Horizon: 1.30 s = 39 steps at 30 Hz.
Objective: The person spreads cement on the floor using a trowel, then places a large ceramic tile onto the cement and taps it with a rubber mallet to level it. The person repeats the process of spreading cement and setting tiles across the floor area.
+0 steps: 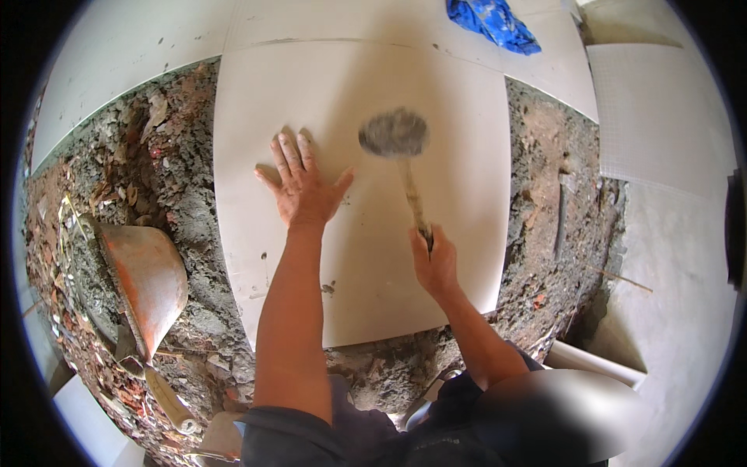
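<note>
A large pale floor tile (366, 303) lies before me on rough mortar. My left hand (302, 183) rests flat on it, left of the middle, with fingers spread. My right hand (436, 261) is wrapped around the lower end of a mallet's handle, over the right part of the tile. The mallet (393, 132) has a bulky dark grey head, blurred by motion, and a light-coloured handle. Whether the head touches the tile or is just above it, I cannot tell.
Mortar and rubble (167, 140) flank the tile on both sides. An orange-stained bucket (148, 268) lies tipped at left, near a tool with a wooden handle (170, 401). More tiles (132, 62) adjoin at the far side, with a crumpled blue plastic bag (494, 25) on top. A concrete wall (669, 257) stands right.
</note>
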Available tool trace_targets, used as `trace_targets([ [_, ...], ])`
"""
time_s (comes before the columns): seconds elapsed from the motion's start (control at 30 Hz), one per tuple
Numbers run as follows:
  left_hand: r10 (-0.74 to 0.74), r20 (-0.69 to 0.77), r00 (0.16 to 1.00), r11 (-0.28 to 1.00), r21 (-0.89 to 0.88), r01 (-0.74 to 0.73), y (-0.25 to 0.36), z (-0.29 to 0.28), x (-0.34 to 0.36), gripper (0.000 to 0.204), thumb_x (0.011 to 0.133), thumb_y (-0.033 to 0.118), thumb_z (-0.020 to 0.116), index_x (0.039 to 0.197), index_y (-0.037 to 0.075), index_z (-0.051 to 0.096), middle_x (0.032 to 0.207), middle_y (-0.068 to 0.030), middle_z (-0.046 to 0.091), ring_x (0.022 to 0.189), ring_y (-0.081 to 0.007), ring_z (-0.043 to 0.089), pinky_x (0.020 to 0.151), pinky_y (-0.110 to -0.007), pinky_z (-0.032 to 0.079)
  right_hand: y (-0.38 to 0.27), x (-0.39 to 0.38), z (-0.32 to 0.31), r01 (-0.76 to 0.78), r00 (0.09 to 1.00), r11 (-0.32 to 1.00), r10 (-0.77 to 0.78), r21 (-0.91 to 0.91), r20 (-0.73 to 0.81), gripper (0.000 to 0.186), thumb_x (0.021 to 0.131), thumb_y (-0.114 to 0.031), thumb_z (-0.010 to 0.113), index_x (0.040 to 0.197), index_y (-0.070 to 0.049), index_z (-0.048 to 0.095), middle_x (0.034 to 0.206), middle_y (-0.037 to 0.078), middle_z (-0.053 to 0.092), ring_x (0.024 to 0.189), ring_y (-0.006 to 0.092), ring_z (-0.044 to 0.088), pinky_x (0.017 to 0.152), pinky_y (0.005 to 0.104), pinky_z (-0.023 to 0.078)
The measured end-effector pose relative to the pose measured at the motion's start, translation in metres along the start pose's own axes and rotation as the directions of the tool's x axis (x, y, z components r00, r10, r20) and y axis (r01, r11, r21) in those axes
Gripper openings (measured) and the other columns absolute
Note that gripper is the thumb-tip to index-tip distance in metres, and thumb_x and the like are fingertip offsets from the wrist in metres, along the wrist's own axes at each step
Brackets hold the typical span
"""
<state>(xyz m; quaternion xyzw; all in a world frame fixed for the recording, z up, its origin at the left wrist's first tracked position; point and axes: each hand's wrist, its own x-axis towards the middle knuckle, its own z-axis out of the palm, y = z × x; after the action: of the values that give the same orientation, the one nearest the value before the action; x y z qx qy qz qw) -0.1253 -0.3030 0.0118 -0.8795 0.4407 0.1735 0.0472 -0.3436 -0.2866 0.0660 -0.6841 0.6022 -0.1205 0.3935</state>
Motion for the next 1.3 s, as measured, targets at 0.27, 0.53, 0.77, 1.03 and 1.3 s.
trace_targets([
  [0.27, 0.083, -0.067, 0.994, 0.997, -0.006, -0.083, -0.015, -0.003, -0.013, 0.106, 0.078, 0.075, 0.048, 0.152, 0.011, 0.006, 0.158, -0.0125, 0.002, 0.146, -0.0260, -0.004, 0.114, -0.058, 0.003, 0.063, -0.033, 0.011, -0.231, 0.973, 0.923, 0.218, -0.308, -0.078, 0.043, 0.093, -0.040, 0.053, 0.101, 0.002, 0.055, 0.081, 0.028, 0.062, 0.081, 0.0455, 0.061, 0.070, 0.0515, 0.046],
  [0.53, 0.095, -0.005, 0.995, 0.995, -0.026, -0.096, -0.048, 0.005, -0.045, 0.104, 0.077, 0.074, 0.052, 0.152, 0.016, 0.008, 0.158, -0.0132, 0.000, 0.146, -0.0274, -0.004, 0.111, -0.064, 0.002, 0.020, -0.005, -0.041, -0.093, 0.978, 0.986, 0.064, -0.138, -0.200, 0.032, 0.093, -0.031, 0.057, 0.097, 0.001, 0.057, 0.073, 0.022, 0.061, 0.070, 0.0355, 0.061, 0.063, 0.0450, 0.047],
  [0.77, 0.558, 0.082, 0.826, 0.830, -0.067, -0.554, 0.080, 0.008, -0.031, 0.084, 0.083, 0.067, 0.050, 0.150, 0.031, 0.017, 0.159, -0.0049, 0.006, 0.146, -0.0276, -0.004, 0.110, -0.066, -0.003, 0.055, 0.015, -0.074, 0.350, 0.795, 0.726, 0.105, 0.593, -0.597, 0.019, 0.096, -0.021, 0.053, 0.105, -0.004, 0.056, 0.068, -0.001, 0.047, 0.054, 0.0086, 0.044, 0.052, 0.0205, 0.042],
  [1.03, 0.523, 0.123, 0.843, 0.852, -0.048, -0.522, 0.091, 0.011, -0.026, 0.081, 0.083, 0.065, 0.051, 0.150, 0.036, 0.015, 0.159, -0.0021, 0.002, 0.146, -0.0280, -0.003, 0.110, -0.067, -0.004, 0.094, 0.020, -0.100, 0.163, 0.815, 0.903, 0.104, 0.398, -0.570, 0.035, 0.097, -0.035, 0.054, 0.090, -0.001, 0.055, 0.059, -0.001, 0.049, 0.052, 0.0079, 0.048, 0.045, 0.0262, 0.040],
  [1.3, 0.496, 0.055, 0.867, 0.868, 0.010, -0.497, 0.102, 0.013, -0.021, 0.079, 0.084, 0.063, 0.052, 0.150, 0.035, 0.018, 0.159, -0.0075, 0.007, 0.146, -0.0330, 0.001, 0.108, -0.069, -0.001, 0.108, 0.054, -0.124, -0.045, 0.750, 0.999, 0.021, -0.019, -0.661, 0.041, 0.097, -0.039, 0.052, 0.087, 0.001, 0.057, 0.058, 0.005, 0.053, 0.050, 0.0148, 0.050, 0.044, 0.0334, 0.040],
])
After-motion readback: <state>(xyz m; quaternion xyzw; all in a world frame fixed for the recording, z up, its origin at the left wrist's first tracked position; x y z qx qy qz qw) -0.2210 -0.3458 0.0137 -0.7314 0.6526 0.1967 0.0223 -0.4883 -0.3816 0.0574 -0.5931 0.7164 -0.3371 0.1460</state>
